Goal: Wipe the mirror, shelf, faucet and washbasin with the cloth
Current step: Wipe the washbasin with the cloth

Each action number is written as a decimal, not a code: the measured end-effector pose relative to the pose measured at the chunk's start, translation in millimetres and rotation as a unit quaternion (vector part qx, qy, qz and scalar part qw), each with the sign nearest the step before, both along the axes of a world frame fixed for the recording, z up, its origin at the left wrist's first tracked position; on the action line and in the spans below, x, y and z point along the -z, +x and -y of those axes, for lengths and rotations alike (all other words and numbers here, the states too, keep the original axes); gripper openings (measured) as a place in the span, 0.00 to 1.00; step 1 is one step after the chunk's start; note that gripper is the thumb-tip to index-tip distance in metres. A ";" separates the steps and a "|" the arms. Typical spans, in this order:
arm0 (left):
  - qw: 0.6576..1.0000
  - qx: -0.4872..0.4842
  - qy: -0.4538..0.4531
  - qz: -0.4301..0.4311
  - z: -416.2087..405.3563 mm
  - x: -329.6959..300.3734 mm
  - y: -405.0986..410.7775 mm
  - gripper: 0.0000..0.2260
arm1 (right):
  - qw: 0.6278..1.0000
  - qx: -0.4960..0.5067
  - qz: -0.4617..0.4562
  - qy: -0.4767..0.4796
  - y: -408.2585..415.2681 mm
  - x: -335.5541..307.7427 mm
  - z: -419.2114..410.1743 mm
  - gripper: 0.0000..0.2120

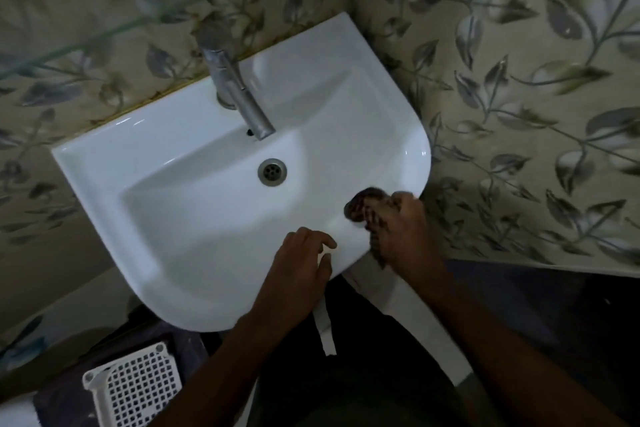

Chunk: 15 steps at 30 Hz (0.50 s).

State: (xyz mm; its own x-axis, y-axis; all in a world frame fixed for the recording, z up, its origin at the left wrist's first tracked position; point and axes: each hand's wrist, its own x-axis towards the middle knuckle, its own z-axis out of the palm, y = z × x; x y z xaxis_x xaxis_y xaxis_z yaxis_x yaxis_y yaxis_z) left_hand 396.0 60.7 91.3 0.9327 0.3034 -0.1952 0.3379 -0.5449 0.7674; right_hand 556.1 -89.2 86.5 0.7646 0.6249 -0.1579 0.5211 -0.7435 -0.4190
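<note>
The right hand (403, 229) has its grip closed around the dark patterned cloth (363, 210), pressing it on the white washbasin's (173, 156) near right rim, while the left hand (299, 260) rests beside it on the front edge, fingers loose.

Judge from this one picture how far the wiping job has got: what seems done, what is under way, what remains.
Done: nothing can be confirmed; the faucet shows no sign either way, and the mirror is out of view. Under way: the right hand grips the cloth against the washbasin rim at its front right edge, while the left hand rests on the front rim. Remaining: the bowl around the drain, and possibly the glass shelf.
</note>
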 end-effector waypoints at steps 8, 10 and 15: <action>1.000 0.014 0.005 0.025 11.0 -7.8 54.8 0.06 | 0.998 -0.014 0.054 0.003 27.6 0.5 18.8 0.20; 1.000 0.011 0.006 0.027 14.8 -8.6 68.4 0.06 | 0.997 -0.020 0.067 0.018 19.1 -1.5 26.9 0.22; 0.999 0.013 0.020 0.030 22.8 -7.4 109.1 0.06 | 0.993 0.065 0.095 0.020 76.2 8.0 11.8 0.24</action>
State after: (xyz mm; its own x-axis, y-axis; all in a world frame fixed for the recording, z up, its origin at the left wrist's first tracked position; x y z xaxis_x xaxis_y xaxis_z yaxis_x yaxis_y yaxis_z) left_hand 505.0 38.0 98.7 0.9499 0.2852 -0.1275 0.2777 -0.5841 0.7627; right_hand 632.3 -101.0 78.5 0.8530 0.5215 0.0197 0.4940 -0.7948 -0.3524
